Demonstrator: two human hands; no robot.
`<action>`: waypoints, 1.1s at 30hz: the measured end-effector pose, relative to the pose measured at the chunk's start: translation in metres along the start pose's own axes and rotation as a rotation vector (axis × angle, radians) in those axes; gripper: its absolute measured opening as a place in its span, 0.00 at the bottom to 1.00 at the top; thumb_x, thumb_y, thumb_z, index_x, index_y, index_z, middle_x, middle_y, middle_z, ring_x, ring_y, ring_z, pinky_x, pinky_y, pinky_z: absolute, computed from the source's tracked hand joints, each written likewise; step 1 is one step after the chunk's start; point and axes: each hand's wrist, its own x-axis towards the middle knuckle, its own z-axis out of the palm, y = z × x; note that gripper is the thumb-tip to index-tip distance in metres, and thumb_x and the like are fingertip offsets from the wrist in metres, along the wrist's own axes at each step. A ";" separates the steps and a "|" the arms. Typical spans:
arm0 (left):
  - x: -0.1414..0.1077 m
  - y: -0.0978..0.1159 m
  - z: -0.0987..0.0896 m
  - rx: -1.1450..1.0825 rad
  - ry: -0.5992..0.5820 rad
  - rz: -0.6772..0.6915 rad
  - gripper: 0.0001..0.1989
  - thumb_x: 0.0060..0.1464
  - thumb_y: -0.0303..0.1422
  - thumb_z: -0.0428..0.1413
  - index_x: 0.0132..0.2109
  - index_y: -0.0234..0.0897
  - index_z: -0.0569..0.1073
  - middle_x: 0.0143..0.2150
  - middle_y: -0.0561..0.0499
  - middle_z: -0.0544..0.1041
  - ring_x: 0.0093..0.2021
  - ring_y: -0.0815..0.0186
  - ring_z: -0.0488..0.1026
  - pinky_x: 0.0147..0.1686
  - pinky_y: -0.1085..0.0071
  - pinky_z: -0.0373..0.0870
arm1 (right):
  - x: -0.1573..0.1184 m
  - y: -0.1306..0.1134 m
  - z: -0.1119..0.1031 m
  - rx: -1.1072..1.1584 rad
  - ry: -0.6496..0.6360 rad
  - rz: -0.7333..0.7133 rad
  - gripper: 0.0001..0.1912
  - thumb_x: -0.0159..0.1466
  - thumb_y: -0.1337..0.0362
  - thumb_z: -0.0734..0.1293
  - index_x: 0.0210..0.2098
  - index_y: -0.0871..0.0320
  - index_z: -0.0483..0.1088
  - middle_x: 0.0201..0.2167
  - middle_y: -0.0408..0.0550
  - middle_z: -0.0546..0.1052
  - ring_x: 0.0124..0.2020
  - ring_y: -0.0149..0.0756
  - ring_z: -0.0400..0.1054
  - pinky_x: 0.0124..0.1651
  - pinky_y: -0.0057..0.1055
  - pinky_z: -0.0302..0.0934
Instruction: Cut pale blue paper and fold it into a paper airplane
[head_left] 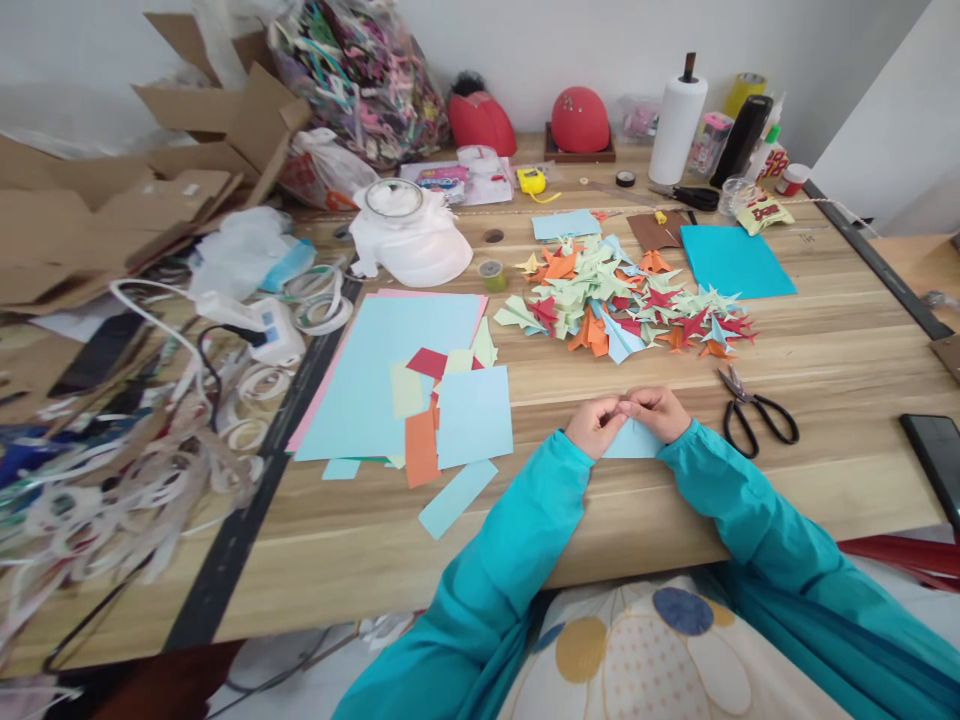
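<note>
Both hands meet over a sheet of light blue paper (632, 443) near the front of the table. My left hand (594, 424) pinches the paper at its far edge, fingers closed. Right beside it, touching at the fingertips, my right hand (657, 411) is closed on the same paper. The paper's far part is hidden under the fingers. Just beyond the hands lies a heap of folded paper pieces (592, 290) in green, orange, red and blue. Black-handled scissors (742, 405) rest to the right of my right hand.
Left of the hands are a stack of coloured sheets (360, 370), a light blue square (475, 415) and paper offcuts (457, 498). A turquoise sheet (735, 262) lies beyond at right. A phone (934, 460) sits at the right edge; tangled ribbons (150, 480) cover the left.
</note>
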 end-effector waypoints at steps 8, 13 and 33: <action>0.003 0.000 -0.004 -0.071 -0.020 -0.094 0.14 0.47 0.40 0.51 0.23 0.33 0.65 0.19 0.56 0.59 0.23 0.73 0.56 0.24 0.74 0.54 | 0.000 0.000 0.001 0.096 0.131 0.132 0.25 0.53 0.49 0.65 0.13 0.60 0.54 0.13 0.36 0.49 0.17 0.22 0.42 0.20 0.26 0.38; 0.000 0.002 -0.003 -0.033 0.005 -0.044 0.14 0.48 0.39 0.51 0.24 0.33 0.65 0.20 0.56 0.60 0.22 0.73 0.55 0.24 0.74 0.54 | 0.000 -0.001 0.000 0.086 0.124 0.127 0.25 0.52 0.48 0.65 0.13 0.60 0.55 0.13 0.36 0.50 0.18 0.22 0.43 0.20 0.26 0.39; 0.000 0.006 -0.001 0.012 0.061 -0.001 0.15 0.50 0.41 0.50 0.24 0.34 0.66 0.23 0.53 0.65 0.25 0.71 0.60 0.26 0.73 0.58 | 0.002 0.002 -0.001 0.124 0.188 0.140 0.26 0.49 0.48 0.67 0.12 0.60 0.54 0.12 0.36 0.52 0.18 0.22 0.44 0.20 0.25 0.40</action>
